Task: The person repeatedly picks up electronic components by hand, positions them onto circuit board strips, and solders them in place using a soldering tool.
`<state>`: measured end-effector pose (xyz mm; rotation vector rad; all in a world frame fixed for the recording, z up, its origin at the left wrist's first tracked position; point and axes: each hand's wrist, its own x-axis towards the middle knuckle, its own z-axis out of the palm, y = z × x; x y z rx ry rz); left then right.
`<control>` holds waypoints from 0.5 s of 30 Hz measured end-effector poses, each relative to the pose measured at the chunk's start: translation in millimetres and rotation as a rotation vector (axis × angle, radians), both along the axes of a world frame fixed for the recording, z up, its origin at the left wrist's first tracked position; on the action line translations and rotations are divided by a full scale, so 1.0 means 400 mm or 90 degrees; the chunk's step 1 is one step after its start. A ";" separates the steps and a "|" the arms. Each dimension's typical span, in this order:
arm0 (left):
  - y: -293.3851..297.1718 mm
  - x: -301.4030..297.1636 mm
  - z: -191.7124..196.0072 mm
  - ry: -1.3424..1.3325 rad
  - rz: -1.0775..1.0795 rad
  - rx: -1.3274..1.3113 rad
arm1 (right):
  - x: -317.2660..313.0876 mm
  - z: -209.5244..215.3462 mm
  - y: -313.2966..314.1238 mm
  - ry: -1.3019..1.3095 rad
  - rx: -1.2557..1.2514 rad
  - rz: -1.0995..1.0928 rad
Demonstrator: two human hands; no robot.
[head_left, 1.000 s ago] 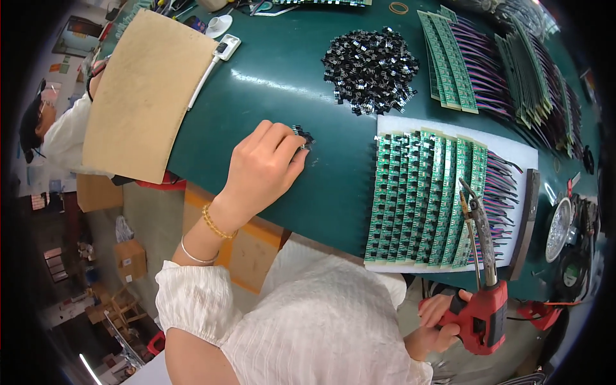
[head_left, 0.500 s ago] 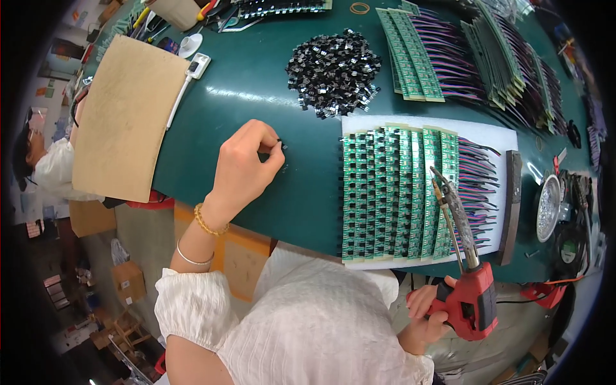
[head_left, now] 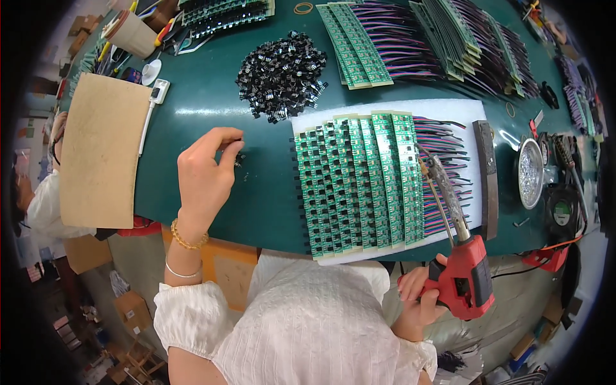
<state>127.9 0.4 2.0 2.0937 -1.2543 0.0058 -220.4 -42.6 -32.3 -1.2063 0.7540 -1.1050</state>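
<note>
My right hand (head_left: 423,295) is wrapped round the handle of a red soldering gun (head_left: 465,279). The gun's long metal tip points up and away, over the right-hand strip of the green circuit boards (head_left: 359,192). These boards lie side by side, with black components on the left rows and dark wires (head_left: 443,186) at their right edge. Left of them, my left hand (head_left: 206,170) is over the green table, thumb and forefinger closed in a pinch; what they hold is too small to make out. Small black components (head_left: 239,159) lie beside the thumb.
A heap of black components (head_left: 282,77) lies beyond the boards. A white foam sheet (head_left: 308,122) is under them, a dark bar (head_left: 489,179) at its right. More wired boards (head_left: 356,51) are at the back, a metal dish (head_left: 530,173) at right, cardboard (head_left: 102,154) at left.
The whole view has shifted, so the table things appear further left. My left hand remains pinched, and small black components now show beside its thumb. The soldering gun stays in my right hand.
</note>
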 end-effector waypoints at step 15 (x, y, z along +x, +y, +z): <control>-0.043 -0.328 0.027 0.102 -0.524 -0.265 | 0.048 0.046 -0.007 0.144 0.047 0.077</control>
